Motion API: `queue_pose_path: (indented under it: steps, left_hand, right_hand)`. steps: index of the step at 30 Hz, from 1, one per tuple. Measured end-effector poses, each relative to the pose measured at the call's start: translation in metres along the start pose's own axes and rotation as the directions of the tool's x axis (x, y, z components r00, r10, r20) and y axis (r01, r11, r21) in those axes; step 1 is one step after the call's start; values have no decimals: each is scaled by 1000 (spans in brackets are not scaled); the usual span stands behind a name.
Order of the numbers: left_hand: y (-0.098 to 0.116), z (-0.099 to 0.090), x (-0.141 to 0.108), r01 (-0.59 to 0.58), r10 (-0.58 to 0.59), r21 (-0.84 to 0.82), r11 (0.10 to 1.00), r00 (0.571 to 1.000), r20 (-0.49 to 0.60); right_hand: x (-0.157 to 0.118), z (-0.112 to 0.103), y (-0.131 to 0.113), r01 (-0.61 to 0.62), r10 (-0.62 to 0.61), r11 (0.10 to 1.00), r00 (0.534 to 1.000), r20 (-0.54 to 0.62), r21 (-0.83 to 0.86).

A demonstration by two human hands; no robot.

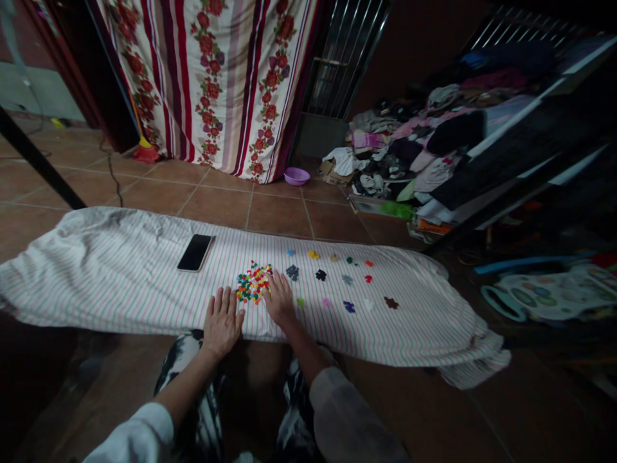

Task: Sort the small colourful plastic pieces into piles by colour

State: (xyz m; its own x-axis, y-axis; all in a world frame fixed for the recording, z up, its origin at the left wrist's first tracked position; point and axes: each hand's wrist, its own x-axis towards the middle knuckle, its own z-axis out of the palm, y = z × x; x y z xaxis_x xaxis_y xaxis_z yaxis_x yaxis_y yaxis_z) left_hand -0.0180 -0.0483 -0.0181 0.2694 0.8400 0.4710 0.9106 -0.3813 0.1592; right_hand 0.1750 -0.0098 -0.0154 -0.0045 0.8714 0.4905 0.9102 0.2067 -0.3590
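Multicoloured small pieces (247,288) lie heaped on the striped cloth (130,276). I record the left hand (222,323) flat, palm down, fingers straight, just beside their near left edge. I find the right hand (280,299) unclenched, fingers extended at their right edge; contact I cannot tell. Farther right I note a black cluster (321,275) and a brown cluster (391,302). One smartphone (195,252) lies leftward.

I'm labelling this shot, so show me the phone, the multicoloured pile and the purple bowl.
Phone (195,253): head view, dark screen.
Multicoloured pile (252,283): head view, middle pieces.
Purple bowl (296,181): head view, front wall.
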Motion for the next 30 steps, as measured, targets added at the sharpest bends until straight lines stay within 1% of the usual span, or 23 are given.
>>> queue_pose_path:
  steps: [4, 7, 11, 13, 15, 18, 23, 26, 30]
  left_hand:
    - [-2, -2, 3, -3, 3, 7, 1000, 1000, 15]
    - [-3, -1, 4, -21, 21, 12, 1000, 1000, 12]
    - [-3, 1, 4, -28, 28, -11, 1000, 1000, 1]
    - [-3, 1, 5, -22, 22, -23, 999, 1000, -7]
    - [-3, 2, 5, -17, 16, -28, 999, 1000, -11]
    - [-1, 3, 6, -4, 4, -39, 999, 1000, -10]
    - [1, 6, 7, 19, -22, -59, 998, 998, -51]
    - [3, 6, 8, 38, -41, -56, 998, 998, -42]
    - [3, 6, 8, 59, -61, -70, 996, 998, -26]
  right_hand:
    - [19, 15, -7, -57, 61, 995, 997, 55, -85]
    - [26, 19, -17, -21, 35, 993, 992, 121, -118]
    - [25, 16, -36, 68, -41, 990, 978, 206, -124]
    - [22, 12, -42, 87, -61, 989, 976, 211, -116]
    - [17, 8, -43, 89, -68, 991, 979, 191, -105]
    - [8, 1, -37, 94, -80, 992, 986, 144, -88]
    - [-1, -10, -12, 95, -88, 994, 990, 111, -55]
    - [1, -13, -2, 103, -98, 994, 989, 109, -42]
    - [8, -11, -1, 146, -142, 989, 983, 117, -27]
